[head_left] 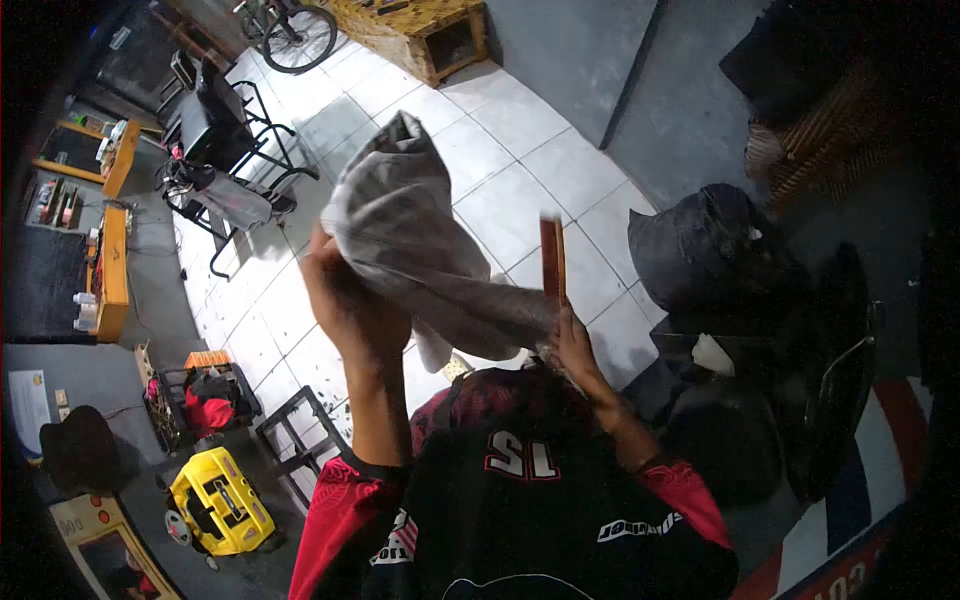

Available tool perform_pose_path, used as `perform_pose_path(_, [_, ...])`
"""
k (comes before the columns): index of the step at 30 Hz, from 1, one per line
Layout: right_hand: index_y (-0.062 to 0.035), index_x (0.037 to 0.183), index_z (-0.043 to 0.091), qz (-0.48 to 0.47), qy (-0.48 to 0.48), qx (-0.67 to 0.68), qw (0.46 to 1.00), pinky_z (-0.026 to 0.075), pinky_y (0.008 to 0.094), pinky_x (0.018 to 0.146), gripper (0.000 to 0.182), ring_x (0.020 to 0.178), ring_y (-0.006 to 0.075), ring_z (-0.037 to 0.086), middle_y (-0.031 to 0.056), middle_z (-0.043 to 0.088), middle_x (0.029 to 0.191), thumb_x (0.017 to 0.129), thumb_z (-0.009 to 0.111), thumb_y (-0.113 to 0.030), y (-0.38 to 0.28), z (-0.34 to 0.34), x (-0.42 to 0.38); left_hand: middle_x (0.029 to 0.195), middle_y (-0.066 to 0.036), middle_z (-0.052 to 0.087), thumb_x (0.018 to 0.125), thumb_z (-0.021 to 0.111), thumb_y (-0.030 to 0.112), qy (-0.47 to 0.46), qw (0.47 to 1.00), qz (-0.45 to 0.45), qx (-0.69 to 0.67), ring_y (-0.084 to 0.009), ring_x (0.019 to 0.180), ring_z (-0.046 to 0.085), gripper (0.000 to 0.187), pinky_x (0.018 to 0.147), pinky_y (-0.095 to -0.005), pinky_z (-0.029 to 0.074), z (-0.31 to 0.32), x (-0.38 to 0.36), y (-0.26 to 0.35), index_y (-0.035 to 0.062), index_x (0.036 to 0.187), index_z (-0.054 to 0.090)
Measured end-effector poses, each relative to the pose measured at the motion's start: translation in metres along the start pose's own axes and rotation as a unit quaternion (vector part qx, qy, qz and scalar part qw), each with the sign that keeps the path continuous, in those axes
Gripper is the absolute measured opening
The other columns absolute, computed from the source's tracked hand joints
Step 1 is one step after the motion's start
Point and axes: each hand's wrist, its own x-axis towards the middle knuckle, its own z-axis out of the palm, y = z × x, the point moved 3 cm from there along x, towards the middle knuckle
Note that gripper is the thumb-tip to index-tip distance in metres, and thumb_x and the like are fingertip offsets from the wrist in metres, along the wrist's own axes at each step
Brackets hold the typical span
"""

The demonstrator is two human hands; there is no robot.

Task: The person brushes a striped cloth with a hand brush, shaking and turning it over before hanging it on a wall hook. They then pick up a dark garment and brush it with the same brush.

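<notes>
A bunched grey cloth (pixel 400 230) hangs in front of my chest, stretched between both hands. My left hand (pixel 350 290) is closed on its upper left part, the fingers mostly hidden behind the folds. At the cloth's lower right end, my right hand (pixel 574 350) is closed on the fabric. A narrow, flat, reddish-brown piece (pixel 553 262) with a pale tip, perhaps a brush, also stands upright out of my right hand. Its lower end is hidden by the fingers and cloth.
White floor tiles (pixel 510 190) carry dark bits at left. A black chair (pixel 215 120), a yellow toy-car seat (pixel 220 500) and a black cart (pixel 205 395) stand left. A wooden bench (pixel 420 35) and bicycle (pixel 298 40) are at the back. A black padded chair (pixel 720 430) stands right.
</notes>
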Motion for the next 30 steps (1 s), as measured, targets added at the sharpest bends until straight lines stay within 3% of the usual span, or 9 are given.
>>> perform_pose_path(2, [-0.0106,0.079,0.034,-0.141,-0.129,0.11,0.975,0.033,0.0228,0.039,0.034,0.043,0.0072,0.037,-0.0012,0.035,0.058,0.094,0.027,-0.04,-0.055,0.035,-0.027,0.102,-0.017,0.055,0.081,0.032,0.018,-0.02,0.999,-0.032,0.019,-0.024,0.089,0.056,0.041,0.079,-0.034,0.046,0.006,-0.004,-0.011,-0.0058,0.112,0.044])
perform_pose_path(5, [-0.0057,0.088,0.04,-0.457,-0.12,-0.126,0.872,0.034,0.0224,0.04,0.027,0.042,0.0076,0.037,-0.0007,0.035,0.055,0.095,0.027,-0.028,-0.097,0.068,-0.057,0.104,-0.017,0.054,0.083,0.035,0.022,-0.085,0.979,-0.039,0.179,-0.0234,0.094,0.055,0.043,0.081,-0.0322,0.045,0.016,-0.009,-0.02,-0.0075,0.113,0.044])
perform_pose_path(9, [-0.0024,0.097,0.043,-0.457,-0.043,-0.21,0.863,0.039,0.0341,0.043,0.022,0.049,0.0252,0.051,0.0124,0.049,0.061,0.093,0.033,-0.021,-0.037,0.074,-0.015,0.107,-0.018,0.053,0.082,0.04,0.021,-0.139,0.988,-0.031,0.054,-0.024,0.098,0.054,0.044,0.084,-0.0329,0.044,0.024,-0.012,-0.013,-0.0073,0.116,0.042])
perform_pose_path(11, [-0.0017,0.098,0.043,-0.442,-0.044,-0.265,0.856,0.041,0.0415,0.047,0.021,0.058,0.0371,0.057,0.021,0.055,0.068,0.091,0.036,-0.02,-0.048,0.063,-0.008,0.1,-0.016,0.055,0.078,0.045,0.008,-0.122,0.987,0.014,-0.107,-0.0205,0.09,0.056,0.036,0.081,-0.0309,0.045,0.036,-0.012,0.001,-0.0054,0.112,0.045])
perform_pose_path(12, [-0.0021,0.102,0.042,-0.275,-0.067,-0.366,0.887,0.041,0.0478,0.053,0.021,0.074,0.0453,0.055,0.0268,0.057,0.078,0.09,0.038,-0.019,-0.004,0.044,0.022,0.105,-0.018,0.053,0.079,0.046,0.009,-0.135,0.98,0.017,-0.146,-0.0225,0.095,0.055,0.036,0.083,-0.0332,0.045,0.035,-0.009,0.01,-0.0041,0.113,0.042])
perform_pose_path(14, [-0.0014,0.093,0.053,0.009,-0.029,-0.414,0.91,0.044,0.0419,0.055,0.033,0.069,0.0384,0.059,0.0244,0.059,0.074,0.09,0.038,-0.031,0.046,0.006,0.043,0.11,-0.018,0.049,0.082,0.048,0.018,-0.087,0.981,0.175,0.014,-0.0252,0.1,0.052,0.035,0.086,-0.0385,0.044,0.011,-0.005,0.021,-0.0014,0.111,0.041])
perform_pose_path(20, [-0.0022,0.09,0.049,0.112,-0.094,-0.628,0.764,0.04,0.0352,0.046,0.033,0.054,0.0262,0.05,0.0143,0.051,0.065,0.092,0.034,-0.032,0.204,-0.106,0.04,0.095,-0.012,0.053,0.086,0.04,0.005,0.014,0.964,0.259,0.067,-0.0217,0.087,0.056,0.006,0.077,-0.0396,0.05,-0.001,-0.011,0.05,0.0011,0.09,0.04])
perform_pose_path(26, [-0.0029,0.086,0.045,0.005,0.048,-0.076,0.996,0.035,0.0285,0.037,0.034,0.039,0.0141,0.041,0.0042,0.043,0.056,0.094,0.031,-0.033,0.072,-0.042,0.026,0.104,-0.014,0.054,0.086,0.029,0.021,-0.025,0.995,0.096,0.028,-0.0233,0.095,0.054,0.038,0.085,-0.0371,0.044,0.01,-0.004,0.02,-0.0024,0.111,0.044])
perform_pose_path(30, [-0.0052,0.082,0.04,-0.218,-0.087,0.089,0.968,0.033,0.0238,0.037,0.031,0.041,0.0078,0.039,0.0013,0.04,0.055,0.095,0.026,-0.03,-0.086,0.038,-0.053,0.101,-0.016,0.057,0.082,0.04,0.013,-0.026,0.982,0.046,0.182,-0.0226,0.089,0.058,0.035,0.079,-0.0317,0.047,0.026,-0.007,0.003,-0.007,0.109,0.047])
